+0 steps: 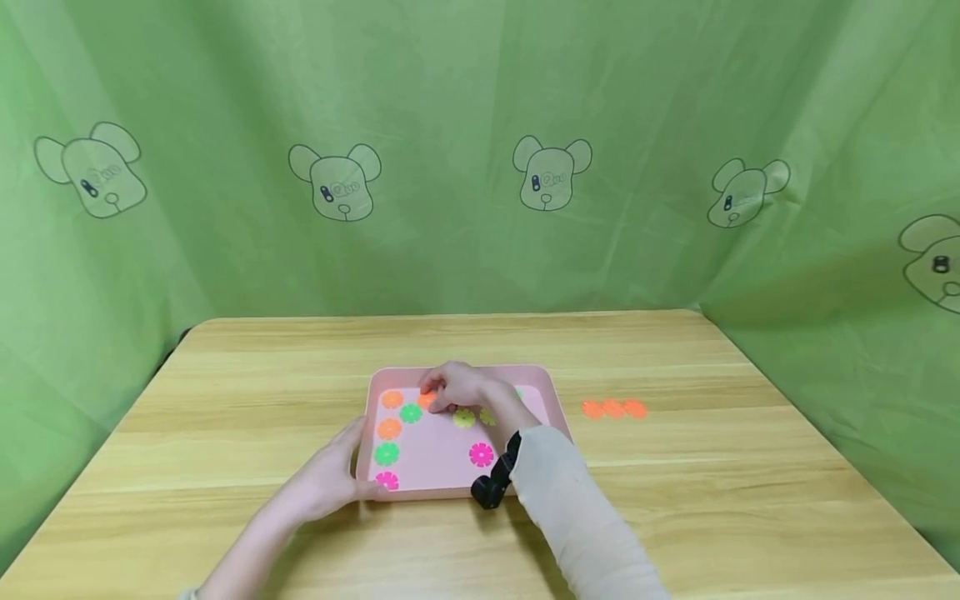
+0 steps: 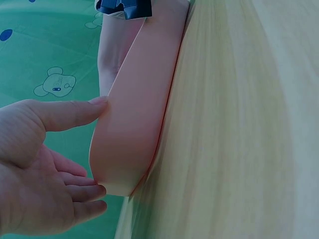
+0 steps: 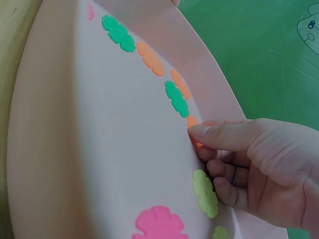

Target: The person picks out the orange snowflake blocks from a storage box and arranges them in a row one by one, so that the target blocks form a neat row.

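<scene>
A shallow pink tray (image 1: 420,493) lies on the table, with notched, flower-shaped plastic discs flat inside. My right hand (image 1: 459,387) reaches over it to the far side. Its thumb and forefinger pinch an orange disc (image 3: 192,122) on the tray floor, partly covered by the fingers. Just beside those fingertips is a yellow disc (image 3: 205,194), and a green disc (image 1: 410,413) lies to the left. My left hand (image 1: 327,477) spans the near left corner of the tray, thumb on the front rim and nearly straight fingers against the left side.
Along the tray's left side run orange, green and pink discs (image 1: 387,454). A pink disc (image 1: 482,454) sits nearer the front right. On the wooden table (image 1: 720,492), right of the tray, three orange discs (image 1: 614,408) form a row. Green cloth (image 1: 450,250) hangs behind the table.
</scene>
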`<state>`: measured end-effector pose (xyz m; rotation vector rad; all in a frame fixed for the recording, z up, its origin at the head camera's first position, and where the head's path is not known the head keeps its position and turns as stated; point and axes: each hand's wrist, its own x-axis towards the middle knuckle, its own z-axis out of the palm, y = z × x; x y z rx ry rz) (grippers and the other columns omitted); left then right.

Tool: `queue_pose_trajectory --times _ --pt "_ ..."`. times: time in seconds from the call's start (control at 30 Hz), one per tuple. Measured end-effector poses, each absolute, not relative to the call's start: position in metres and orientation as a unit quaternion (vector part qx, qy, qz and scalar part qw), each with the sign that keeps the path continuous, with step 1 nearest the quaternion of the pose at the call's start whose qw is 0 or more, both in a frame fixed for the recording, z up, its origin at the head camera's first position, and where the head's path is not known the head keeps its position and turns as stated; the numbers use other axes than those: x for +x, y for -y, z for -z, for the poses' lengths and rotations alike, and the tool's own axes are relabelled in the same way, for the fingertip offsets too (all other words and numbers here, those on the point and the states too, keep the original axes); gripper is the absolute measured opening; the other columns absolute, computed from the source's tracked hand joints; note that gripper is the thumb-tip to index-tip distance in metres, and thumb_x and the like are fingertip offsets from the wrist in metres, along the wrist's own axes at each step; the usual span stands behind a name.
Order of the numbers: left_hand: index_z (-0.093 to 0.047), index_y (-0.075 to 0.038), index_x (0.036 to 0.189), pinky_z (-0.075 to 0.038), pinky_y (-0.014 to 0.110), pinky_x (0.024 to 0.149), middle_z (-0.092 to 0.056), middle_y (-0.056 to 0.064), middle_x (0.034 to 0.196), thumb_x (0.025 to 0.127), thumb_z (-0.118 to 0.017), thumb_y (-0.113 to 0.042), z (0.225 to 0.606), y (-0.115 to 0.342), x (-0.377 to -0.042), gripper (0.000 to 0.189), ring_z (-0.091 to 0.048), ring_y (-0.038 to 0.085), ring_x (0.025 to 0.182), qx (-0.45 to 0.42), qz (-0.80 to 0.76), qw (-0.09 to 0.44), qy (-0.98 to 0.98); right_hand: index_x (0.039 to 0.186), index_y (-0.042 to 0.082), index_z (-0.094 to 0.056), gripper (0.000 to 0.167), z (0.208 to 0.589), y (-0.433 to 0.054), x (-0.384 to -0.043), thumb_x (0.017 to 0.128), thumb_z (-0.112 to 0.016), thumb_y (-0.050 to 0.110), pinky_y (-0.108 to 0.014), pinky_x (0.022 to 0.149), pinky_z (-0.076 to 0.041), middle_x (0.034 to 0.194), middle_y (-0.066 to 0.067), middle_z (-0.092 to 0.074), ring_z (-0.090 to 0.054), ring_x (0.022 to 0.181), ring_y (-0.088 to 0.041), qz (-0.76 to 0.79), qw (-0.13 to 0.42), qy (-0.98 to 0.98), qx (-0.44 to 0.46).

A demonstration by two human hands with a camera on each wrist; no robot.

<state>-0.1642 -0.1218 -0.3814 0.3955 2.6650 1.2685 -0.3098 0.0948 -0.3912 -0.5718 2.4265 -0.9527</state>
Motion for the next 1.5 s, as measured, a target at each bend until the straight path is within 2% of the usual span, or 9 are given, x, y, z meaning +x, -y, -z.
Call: queue_pose_trajectory --times 0.37,0.7,0.93,1.13,1.33,1.5 --pt "-0.022 0.002 0.145 -0.020 0.059 0.106 -0.025 0.022 0.148 0.066 -0.082 -0.021 0.383 0.121 -0.165 0.102 -0.024 0.040 0.134 0.131 -0.434 0.088 -0.887 0.096 0.007 -0.060 0.018 0.389 -0.094 -0.309 0.081 -0.069 0.003 -0.020 0.055 -0.038 0.072 -0.001 -0.047 -0.044 0.061 -0.011 0.321 0.243 -0.889 -0.219" --pt "-0.021 0.002 0.145 -0.019 0.060 0.105 -0.023 0.023 0.148 0.067 -0.082 -0.022 0.381 0.121 -0.165 0.102 -0.023 0.041 0.134 0.133 -0.434 0.092 -0.886 0.090 0.009 -0.060 0.015 0.385 -0.093 -0.305 0.080 -0.072 0.008 -0.021 0.057 -0.037 0.073 0.000 -0.049 -0.045 0.061 -0.011 0.273 0.233 -0.907 -0.218" --pt "-0.020 0.007 0.144 -0.019 0.057 0.107 -0.022 0.025 0.148 0.068 -0.081 -0.024 0.380 0.121 -0.164 0.102 -0.022 0.042 0.134 0.131 -0.415 0.088 -0.896 0.086 0.009 -0.061 0.014 0.381 -0.088 -0.300 0.079 -0.073 0.008 -0.023 0.060 -0.036 0.073 -0.001 -0.049 -0.045 0.065 -0.014 0.243 0.231 -0.912 -0.237" --pt "-0.021 0.003 0.145 -0.019 0.059 0.106 -0.023 0.023 0.148 0.067 -0.082 -0.025 0.380 0.122 -0.164 0.103 -0.023 0.041 0.134 0.134 -0.428 0.090 -0.889 0.081 0.010 -0.060 0.014 0.382 -0.085 -0.297 0.077 -0.074 0.006 -0.021 0.060 -0.036 0.072 0.001 -0.050 -0.045 0.066 -0.013 0.228 0.228 -0.911 -0.259" --pt "-0.020 0.004 0.145 -0.018 0.060 0.105 -0.023 0.024 0.148 0.066 -0.082 -0.026 0.380 0.122 -0.163 0.104 -0.022 0.042 0.134 0.136 -0.424 0.088 -0.891 0.085 0.011 -0.055 0.020 0.381 -0.086 -0.298 0.078 -0.072 0.004 -0.022 0.059 -0.038 0.076 -0.001 -0.048 -0.046 0.067 -0.013 0.255 0.232 -0.903 -0.257" --pt "-0.021 0.005 0.144 -0.019 0.059 0.106 -0.023 0.024 0.148 0.066 -0.082 -0.026 0.379 0.122 -0.163 0.104 -0.022 0.042 0.134 0.139 -0.426 0.086 -0.890 0.090 0.009 -0.059 0.016 0.379 -0.091 -0.300 0.081 -0.067 -0.001 -0.021 0.056 -0.042 0.076 -0.003 -0.049 -0.049 0.063 -0.013 0.290 0.245 -0.891 -0.250"
